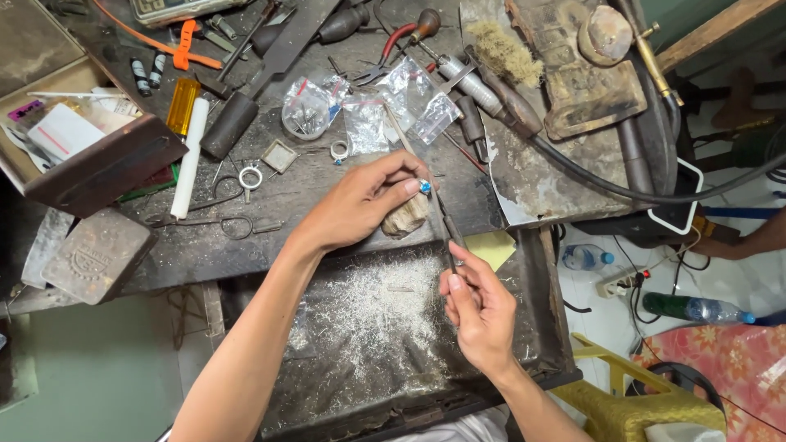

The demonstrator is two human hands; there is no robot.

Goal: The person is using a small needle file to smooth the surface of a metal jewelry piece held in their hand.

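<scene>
Right hand pinches a thin file against the blue-stone ring, itself pinched by left hand over bench peg.

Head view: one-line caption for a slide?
Left hand steadies a blue-stoned ring on a wooden peg; right hand works it with a thin file.

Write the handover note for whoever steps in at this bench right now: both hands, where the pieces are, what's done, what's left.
Left hand: pinches a ring with a blue stone against the wooden bench peg.
Right hand: grips a thin file, its shaft laid across the ring.
Done: pale metal filings already cover the tray below.
Left: cannot tell how much filing remains; the ring's surface is too small to judge.
Nearby: two loose rings and small plastic bags on the bench.
</scene>
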